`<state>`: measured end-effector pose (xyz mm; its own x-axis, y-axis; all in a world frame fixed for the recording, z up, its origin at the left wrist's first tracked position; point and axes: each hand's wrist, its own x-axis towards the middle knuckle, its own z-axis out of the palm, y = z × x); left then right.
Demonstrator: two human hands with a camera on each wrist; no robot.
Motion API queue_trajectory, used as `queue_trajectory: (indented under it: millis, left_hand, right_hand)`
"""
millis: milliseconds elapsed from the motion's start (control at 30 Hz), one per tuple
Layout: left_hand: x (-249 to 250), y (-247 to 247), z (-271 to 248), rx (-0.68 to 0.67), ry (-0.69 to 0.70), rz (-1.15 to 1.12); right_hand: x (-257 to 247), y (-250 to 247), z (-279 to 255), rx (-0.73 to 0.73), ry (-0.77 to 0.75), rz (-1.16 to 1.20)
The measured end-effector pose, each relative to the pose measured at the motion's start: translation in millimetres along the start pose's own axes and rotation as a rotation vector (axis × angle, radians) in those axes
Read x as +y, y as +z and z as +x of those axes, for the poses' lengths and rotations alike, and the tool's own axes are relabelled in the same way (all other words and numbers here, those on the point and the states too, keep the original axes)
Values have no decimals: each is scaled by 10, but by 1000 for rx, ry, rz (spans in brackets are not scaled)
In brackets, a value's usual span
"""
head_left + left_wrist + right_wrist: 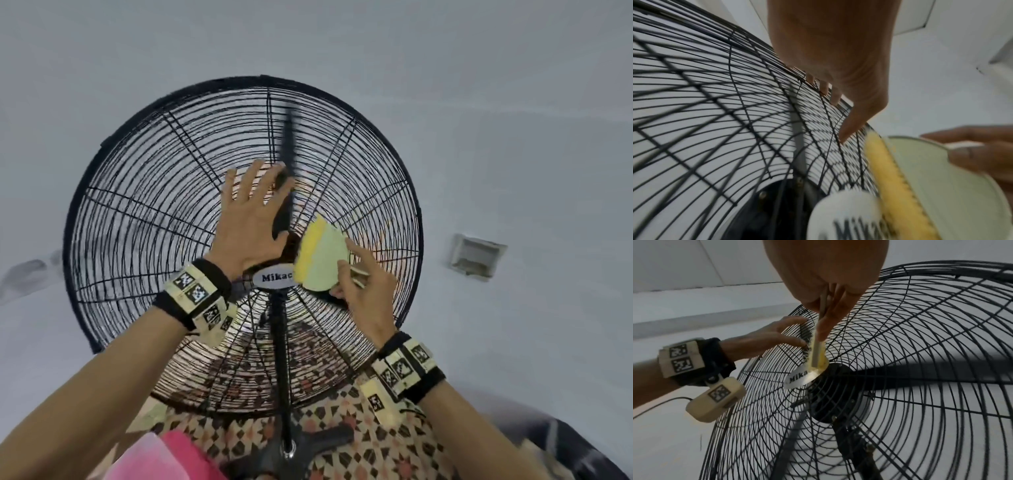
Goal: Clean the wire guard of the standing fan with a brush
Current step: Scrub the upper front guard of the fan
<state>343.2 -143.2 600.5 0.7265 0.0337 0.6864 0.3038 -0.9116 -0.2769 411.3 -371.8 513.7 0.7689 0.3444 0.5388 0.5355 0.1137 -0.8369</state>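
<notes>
1. The standing fan (239, 240) faces the person, and its black wire guard (137, 212) fills the middle of the head view.
2. The left hand (251, 219) lies flat on the guard just above the centre badge (274, 277), fingers spread and straight, gripping nothing.
3. The right hand (364, 284) pinches the brush (323, 257) by its pale green back, fingers curled around its edge.
4. The brush's yellow bristles (894, 178) press against the guard wires just right of the badge, near the left thumb.
5. A black blade (920, 373) shows behind the wires.
6. The fan's pole (282, 359) runs down to a patterned floor (376, 445).
</notes>
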Motion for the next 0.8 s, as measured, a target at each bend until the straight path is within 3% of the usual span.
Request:
queue_trajectory:
  millis: [200,400,567,733,800]
  left_hand:
    - [-68,-133,89,-26,9,-5]
    - [-91,-110,55,-9,-12,-39]
    - [-84,-105,37,9,3,-48]
    - [-94,-102,19,26,-1,-42]
    - [-107,-108,18,13,-7,-45]
  right_hand:
    - [-99,-11,158,139,-26,25]
    - [-7,47,-173,-71,35,5]
    - [-97,43,-71,47,19,36]
    - [-25,152,-280,-114,59,-23]
    - [-49,144,-305,-112,54,-9]
